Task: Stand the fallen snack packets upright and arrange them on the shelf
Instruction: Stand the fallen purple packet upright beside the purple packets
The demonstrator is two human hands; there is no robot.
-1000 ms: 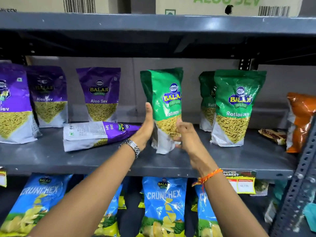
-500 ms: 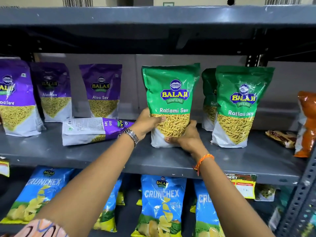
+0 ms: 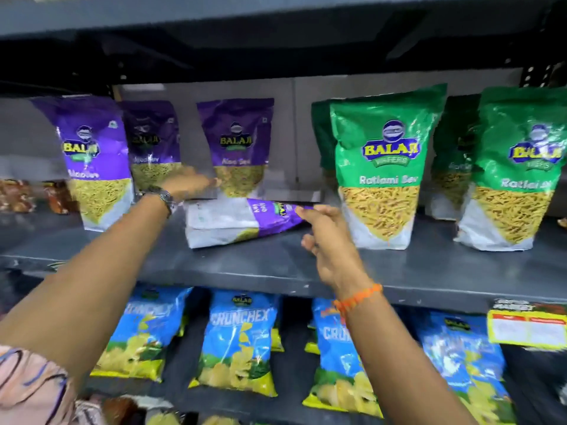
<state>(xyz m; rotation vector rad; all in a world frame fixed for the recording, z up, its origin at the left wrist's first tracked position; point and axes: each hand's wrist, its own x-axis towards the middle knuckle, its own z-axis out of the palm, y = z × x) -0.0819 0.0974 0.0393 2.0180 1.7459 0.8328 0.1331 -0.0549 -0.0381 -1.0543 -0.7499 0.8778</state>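
A purple Aloo Sev packet lies flat on its side on the grey shelf, its top pointing right. My left hand hovers open just above its left end, blurred by motion. My right hand is at the packet's right tip, fingers spread, touching or nearly touching it. Right of that hand a green Ratlami Sev packet stands upright by itself. Three purple Aloo Sev packets stand upright behind and to the left.
More green Ratlami Sev packets stand at the right. Blue Crunchex packets fill the shelf below. A yellow and red price tag hangs on the shelf edge. The upper shelf overhangs close above the packets.
Both hands let go of the green Ratlami Sev packet, which now stands alone, and moved left to the fallen purple packet. The view shifted left.
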